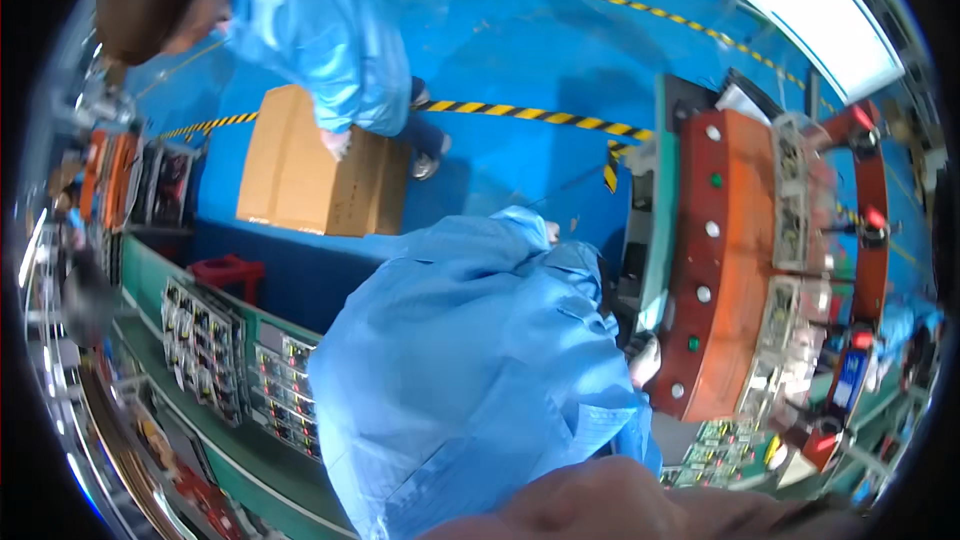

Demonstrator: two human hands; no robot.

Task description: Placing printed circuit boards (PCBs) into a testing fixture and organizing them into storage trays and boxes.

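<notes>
A blue floor (520,60) with striped yellow-and-black tape is spreading across the top. Another person in a blue coat (310,30) is bending over a cardboard box (300,165), one palm on its top. The wearer's blue sleeve (470,380) is filling the middle, reaching toward an orange machine panel (715,260) with round buttons. The right hand (645,360) is showing only as a pale patch just beside the panel's lower edge; its grip cannot be told. The left hand is lying out of sight.

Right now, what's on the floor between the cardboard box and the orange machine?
In the head view, a person's bent back in a blue coat fills the stretch between the cardboard box and the orange machine.
</notes>
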